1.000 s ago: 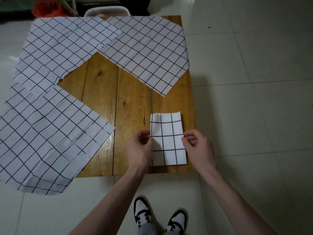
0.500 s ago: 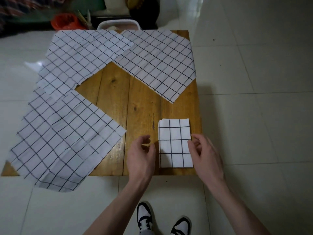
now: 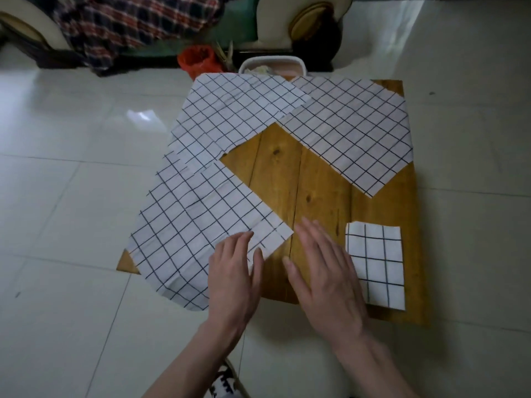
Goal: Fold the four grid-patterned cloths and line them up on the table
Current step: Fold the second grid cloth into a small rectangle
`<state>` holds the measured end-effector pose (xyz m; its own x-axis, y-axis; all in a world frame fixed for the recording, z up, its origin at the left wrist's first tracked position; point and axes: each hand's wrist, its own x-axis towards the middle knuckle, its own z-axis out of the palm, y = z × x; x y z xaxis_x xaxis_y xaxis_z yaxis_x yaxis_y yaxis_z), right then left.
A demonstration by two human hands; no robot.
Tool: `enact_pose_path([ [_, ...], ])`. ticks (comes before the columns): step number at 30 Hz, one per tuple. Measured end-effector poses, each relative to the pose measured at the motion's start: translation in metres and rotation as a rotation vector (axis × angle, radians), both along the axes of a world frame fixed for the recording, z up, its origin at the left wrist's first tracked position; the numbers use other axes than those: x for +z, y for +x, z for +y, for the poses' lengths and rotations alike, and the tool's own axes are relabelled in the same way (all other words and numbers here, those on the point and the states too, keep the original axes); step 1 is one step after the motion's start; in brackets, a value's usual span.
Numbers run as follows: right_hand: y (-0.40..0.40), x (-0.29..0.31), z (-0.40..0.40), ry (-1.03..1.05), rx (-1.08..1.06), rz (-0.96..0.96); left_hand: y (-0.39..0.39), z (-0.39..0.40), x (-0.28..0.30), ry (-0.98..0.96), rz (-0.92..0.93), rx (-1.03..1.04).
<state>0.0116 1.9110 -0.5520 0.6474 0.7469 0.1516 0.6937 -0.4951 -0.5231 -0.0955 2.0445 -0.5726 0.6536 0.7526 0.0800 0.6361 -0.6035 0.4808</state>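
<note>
Home living room: glossy tiled floor (image 3: 71,168), low wooden table (image 3: 316,196), blanket-draped sofa (image 3: 129,21).

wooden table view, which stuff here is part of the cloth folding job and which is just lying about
Part of the job:
- small folded grid-patterned cloth
- near-left unfolded grid cloth
- far-left unfolded grid cloth
- far-right unfolded grid cloth
- brown wooden table

Just lying about:
- red plastic bag
- white plastic tub
- plaid fabric
</note>
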Motion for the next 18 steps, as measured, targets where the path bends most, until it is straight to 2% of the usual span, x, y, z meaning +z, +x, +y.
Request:
enact_pose_path([
  [7,-0.037,-0.015,0.077,-0.026,0.040,-0.027,-0.039,0.072,0.001,0.090,-0.011,0.009],
  [18,-0.033,-0.042,0.182,-0.075,0.111,-0.074,-0.086,0.183,-0.022,0.124,0.005,0.053],
])
